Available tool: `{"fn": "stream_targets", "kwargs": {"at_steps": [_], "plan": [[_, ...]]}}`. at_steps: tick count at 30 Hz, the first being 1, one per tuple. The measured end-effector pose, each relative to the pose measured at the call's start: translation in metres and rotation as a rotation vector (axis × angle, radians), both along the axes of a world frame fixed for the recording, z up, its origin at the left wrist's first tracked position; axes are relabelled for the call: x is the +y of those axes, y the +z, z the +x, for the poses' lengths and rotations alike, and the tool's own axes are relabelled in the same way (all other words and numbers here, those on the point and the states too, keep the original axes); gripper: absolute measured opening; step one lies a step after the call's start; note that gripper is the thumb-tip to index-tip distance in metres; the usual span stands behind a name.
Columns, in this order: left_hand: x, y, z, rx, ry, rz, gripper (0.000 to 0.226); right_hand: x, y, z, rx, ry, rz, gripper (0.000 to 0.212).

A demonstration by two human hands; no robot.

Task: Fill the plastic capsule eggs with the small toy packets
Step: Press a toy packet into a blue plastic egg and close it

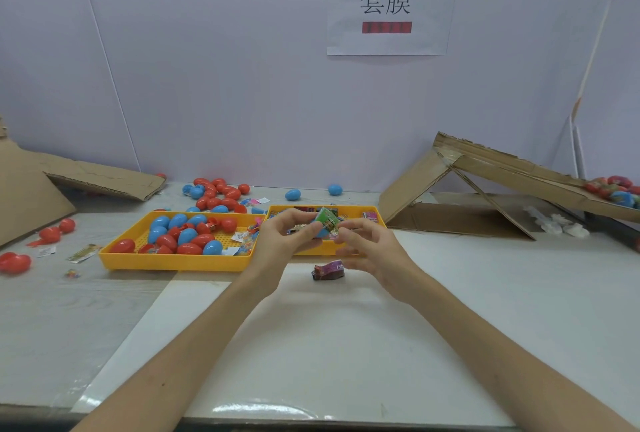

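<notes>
My left hand (282, 234) grips a blue egg half (322, 231) in front of the right yellow tray (379, 220). A green toy packet (328, 218) sticks out of the top of that half, and the fingers of my right hand (367, 248) pinch the packet's right edge. A purple packet (329, 269) lies on the white table just below my hands. The left yellow tray (180, 263) holds several red and blue eggs (187, 235). More small packets lie in the right tray, mostly hidden behind my hands.
Loose red and blue eggs (216, 194) lie behind the trays and at the left edge (15, 262). A cardboard box (460, 189) lies open at the right, another cardboard flap (104, 182) at the left. A white partition with a paper sign (388, 1) stands behind the table.
</notes>
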State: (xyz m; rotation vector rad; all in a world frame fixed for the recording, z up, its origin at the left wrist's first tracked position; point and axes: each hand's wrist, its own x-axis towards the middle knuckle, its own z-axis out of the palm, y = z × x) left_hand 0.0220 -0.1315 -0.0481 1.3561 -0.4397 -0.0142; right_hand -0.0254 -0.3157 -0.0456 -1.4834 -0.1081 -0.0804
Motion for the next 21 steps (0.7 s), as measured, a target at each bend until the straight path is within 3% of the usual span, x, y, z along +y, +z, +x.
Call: {"fn": "stream_targets", "kwargs": {"at_steps": [4,9,21], "plan": [[-0.001,-0.001,-0.001,-0.029,0.032,0.076,0.020,0.009,-0.003,-0.002,-0.010,0.048,0.037,0.040],[-0.004,-0.004,-0.002,-0.005,-0.042,0.037,0.029,0.011,-0.008,-0.001,-0.024,0.018,0.032,0.022],[-0.007,-0.008,-0.005,0.208,-0.159,-0.098,0.031,0.012,-0.015,0.002,-0.061,-0.030,0.015,0.014]]}}
